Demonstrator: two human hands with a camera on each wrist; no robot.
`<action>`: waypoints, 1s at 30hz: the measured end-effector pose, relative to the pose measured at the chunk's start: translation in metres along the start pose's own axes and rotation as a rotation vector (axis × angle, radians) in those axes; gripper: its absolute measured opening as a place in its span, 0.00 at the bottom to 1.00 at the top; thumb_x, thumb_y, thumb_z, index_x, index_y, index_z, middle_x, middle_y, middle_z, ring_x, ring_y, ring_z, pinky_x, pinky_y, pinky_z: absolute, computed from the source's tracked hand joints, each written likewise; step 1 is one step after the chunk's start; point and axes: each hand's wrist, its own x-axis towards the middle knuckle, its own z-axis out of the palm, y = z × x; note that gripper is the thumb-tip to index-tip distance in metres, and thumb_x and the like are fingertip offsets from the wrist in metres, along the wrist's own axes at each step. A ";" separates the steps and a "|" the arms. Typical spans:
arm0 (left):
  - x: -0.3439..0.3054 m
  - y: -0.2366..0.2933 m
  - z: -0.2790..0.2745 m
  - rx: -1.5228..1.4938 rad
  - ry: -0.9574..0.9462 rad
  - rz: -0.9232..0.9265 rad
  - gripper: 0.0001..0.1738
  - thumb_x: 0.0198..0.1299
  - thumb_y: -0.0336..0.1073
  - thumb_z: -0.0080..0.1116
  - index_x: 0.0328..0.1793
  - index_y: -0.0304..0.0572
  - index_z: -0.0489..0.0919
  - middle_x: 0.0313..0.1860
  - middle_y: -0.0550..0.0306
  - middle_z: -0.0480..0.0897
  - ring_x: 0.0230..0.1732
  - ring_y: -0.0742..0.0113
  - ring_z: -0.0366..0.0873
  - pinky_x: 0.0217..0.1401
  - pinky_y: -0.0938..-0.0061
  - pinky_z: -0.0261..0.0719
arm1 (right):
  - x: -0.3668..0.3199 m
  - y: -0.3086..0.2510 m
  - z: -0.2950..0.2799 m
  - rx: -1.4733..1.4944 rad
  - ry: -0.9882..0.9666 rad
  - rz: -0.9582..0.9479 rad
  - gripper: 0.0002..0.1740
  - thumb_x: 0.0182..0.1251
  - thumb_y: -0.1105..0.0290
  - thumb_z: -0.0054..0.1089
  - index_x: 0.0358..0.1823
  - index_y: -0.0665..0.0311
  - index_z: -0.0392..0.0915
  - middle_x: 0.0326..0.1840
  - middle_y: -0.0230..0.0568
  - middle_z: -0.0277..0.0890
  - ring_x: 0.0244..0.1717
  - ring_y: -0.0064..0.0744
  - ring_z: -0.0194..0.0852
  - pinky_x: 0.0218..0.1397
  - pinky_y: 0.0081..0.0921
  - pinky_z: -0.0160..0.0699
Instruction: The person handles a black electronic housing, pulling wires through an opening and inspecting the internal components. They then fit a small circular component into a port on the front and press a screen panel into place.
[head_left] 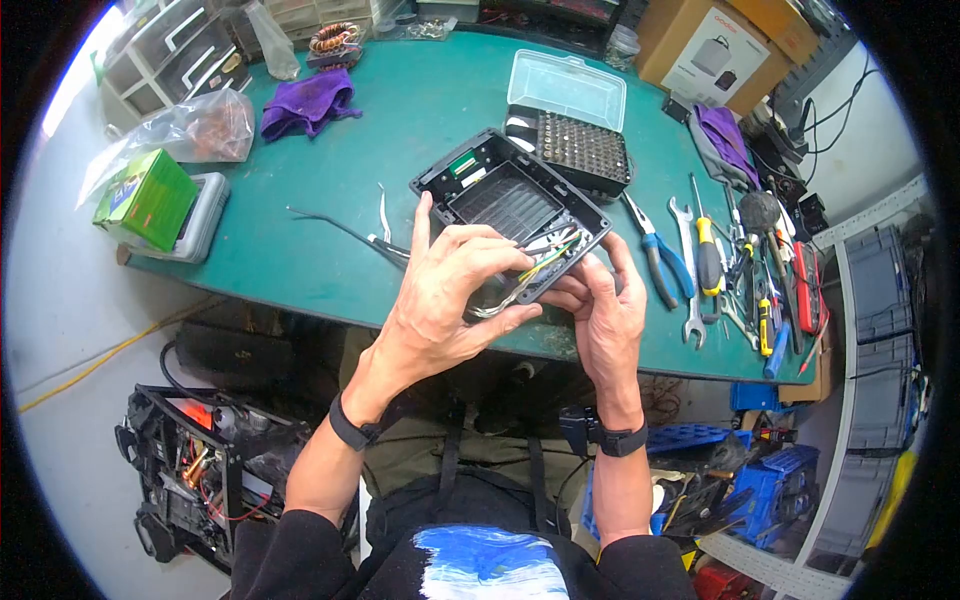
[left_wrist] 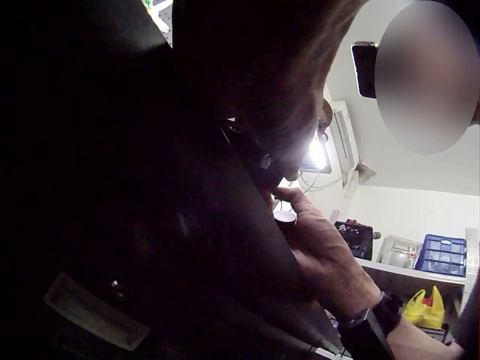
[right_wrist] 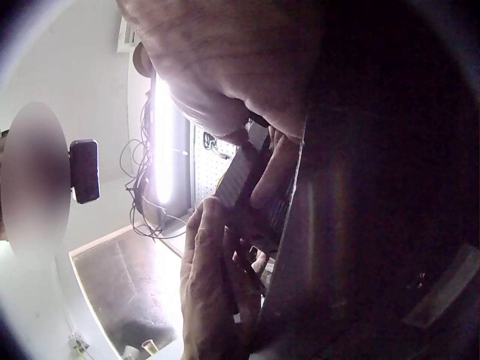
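An open black box [head_left: 560, 188] sits tilted between left hand [head_left: 445, 290] and right hand [head_left: 612, 308]; yellow and green wires [head_left: 548, 262] lie inside, beside the left fingertips.

On my feed the head view is bright and evenly lit across the green workbench [head_left: 330, 190], its edges bowed and corners blacked out by the lens. Both wrist views sink largely into murky shadow, while a strip light [right_wrist: 163, 142] glares white in the right one.

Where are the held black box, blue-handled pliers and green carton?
Held black box [head_left: 505, 203], head view: ridged inside panel.
Pliers [head_left: 652, 245], head view: where the handles meet.
Green carton [head_left: 155, 205], head view: a green side.
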 end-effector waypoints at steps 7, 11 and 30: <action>0.000 0.000 -0.001 -0.001 0.058 -0.012 0.29 0.48 0.43 0.80 0.56 0.50 0.80 0.48 0.63 0.84 0.57 0.58 0.79 0.80 0.28 0.41 | -0.005 -0.002 0.001 -0.085 -0.024 -0.037 0.25 0.76 0.73 0.53 0.69 0.72 0.57 0.52 0.57 0.80 0.45 0.40 0.87 0.45 0.30 0.91; -0.001 0.001 -0.001 0.034 0.020 0.018 0.30 0.47 0.38 0.80 0.56 0.47 0.77 0.48 0.57 0.84 0.57 0.53 0.80 0.81 0.32 0.42 | -0.007 -0.005 0.010 -0.091 0.021 -0.126 0.28 0.75 0.73 0.58 0.70 0.66 0.55 0.50 0.54 0.81 0.41 0.39 0.87 0.43 0.33 0.91; 0.002 0.001 -0.006 0.017 0.172 -0.097 0.24 0.54 0.40 0.72 0.56 0.44 0.78 0.61 0.48 0.77 0.65 0.49 0.71 0.76 0.46 0.56 | -0.008 0.006 0.006 -0.320 -0.046 -0.285 0.34 0.68 0.78 0.66 0.71 0.65 0.59 0.54 0.49 0.80 0.49 0.31 0.84 0.51 0.26 0.85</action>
